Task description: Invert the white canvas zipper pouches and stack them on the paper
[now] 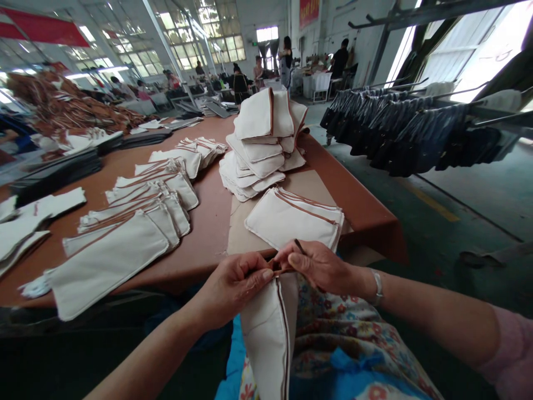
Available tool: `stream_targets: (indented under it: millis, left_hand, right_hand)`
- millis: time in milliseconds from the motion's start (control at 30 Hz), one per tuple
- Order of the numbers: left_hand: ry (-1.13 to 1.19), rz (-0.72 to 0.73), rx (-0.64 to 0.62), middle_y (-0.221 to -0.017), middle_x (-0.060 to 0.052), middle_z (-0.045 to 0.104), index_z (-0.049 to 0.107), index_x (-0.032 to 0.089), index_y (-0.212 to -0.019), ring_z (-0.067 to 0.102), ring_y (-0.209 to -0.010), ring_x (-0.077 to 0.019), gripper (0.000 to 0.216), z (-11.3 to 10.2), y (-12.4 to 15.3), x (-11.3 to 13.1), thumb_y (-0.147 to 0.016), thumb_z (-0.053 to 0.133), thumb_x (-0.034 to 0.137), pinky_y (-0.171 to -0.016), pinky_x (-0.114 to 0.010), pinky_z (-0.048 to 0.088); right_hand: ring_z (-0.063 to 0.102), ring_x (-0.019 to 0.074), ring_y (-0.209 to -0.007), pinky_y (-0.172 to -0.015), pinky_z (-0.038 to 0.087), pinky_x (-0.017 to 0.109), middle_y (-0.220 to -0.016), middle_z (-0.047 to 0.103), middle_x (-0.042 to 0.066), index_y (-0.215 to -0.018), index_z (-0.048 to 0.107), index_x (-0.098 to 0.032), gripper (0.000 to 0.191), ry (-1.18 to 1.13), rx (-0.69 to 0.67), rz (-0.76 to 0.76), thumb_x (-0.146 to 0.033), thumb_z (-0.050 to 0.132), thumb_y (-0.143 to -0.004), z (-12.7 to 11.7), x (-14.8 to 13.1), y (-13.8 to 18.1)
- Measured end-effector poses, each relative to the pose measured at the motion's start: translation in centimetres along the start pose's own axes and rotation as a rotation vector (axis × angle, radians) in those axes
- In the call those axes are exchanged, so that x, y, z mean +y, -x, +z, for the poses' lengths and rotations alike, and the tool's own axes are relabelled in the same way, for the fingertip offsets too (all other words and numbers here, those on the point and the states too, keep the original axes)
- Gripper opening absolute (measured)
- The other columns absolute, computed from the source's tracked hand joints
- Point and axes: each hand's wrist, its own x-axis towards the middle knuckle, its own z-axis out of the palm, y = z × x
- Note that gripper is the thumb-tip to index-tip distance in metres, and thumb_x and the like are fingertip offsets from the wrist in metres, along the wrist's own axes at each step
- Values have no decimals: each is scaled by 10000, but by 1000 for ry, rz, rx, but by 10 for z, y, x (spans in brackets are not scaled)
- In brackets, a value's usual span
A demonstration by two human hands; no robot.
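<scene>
A white fabric panel with brown edging [266,333] hangs down over my lap. My left hand [239,283] pinches its brown-trimmed top corner between thumb and fingers. My right hand [316,266] is closed around a slim dark tool [298,246], whose working end is hidden by the fingers, so I cannot tell its kind. The fingertips of both hands meet at that corner. Just beyond them, on the table edge, lies a small fanned stack of similar white panels [291,218].
A tall pile of white panels [258,150] stands on the brown-covered table [208,222]. More panels [112,250] overlap in a row at left, near dark flat stacks [58,172]. Dark pieces hang on a rack [400,128] at right. Several people are in the background.
</scene>
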Motion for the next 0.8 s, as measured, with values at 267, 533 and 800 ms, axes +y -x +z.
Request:
stream_targets:
  millis: [267, 533, 800]
  left_hand:
    - [-107, 167, 81, -696, 16, 474, 539, 144, -718, 401, -650, -103, 316, 5, 10, 18, -893, 606, 398, -571, -212, 318]
    - [539, 91, 152, -636, 42, 455, 492, 163, -720, 352, -526, -64, 350, 22, 11, -13, -811, 705, 426, -478, -168, 292]
    - [-268, 343, 655, -708, 6, 653, 681, 218, -871, 597, -630, -139, 199, -1, 32, 0, -911, 576, 382, -565, -191, 477]
  right_hand:
    - [408, 82, -651, -588, 337, 195, -695, 479, -28, -774, 588, -117, 270, -80, -222, 138, -351, 591, -909, -5, -20, -19]
    - [402, 92, -609, -546, 331, 210, -678, 447, -24, -820, 577, -136, 408, -218, -187, 226, -536, 556, -901, -3, -10, -23]
    - [564, 145, -752, -623, 415, 222, -944, 659, 36, -1125, 567, -164, 468, 243, -196, 100, -453, 709, -786, 8, -59, -45]
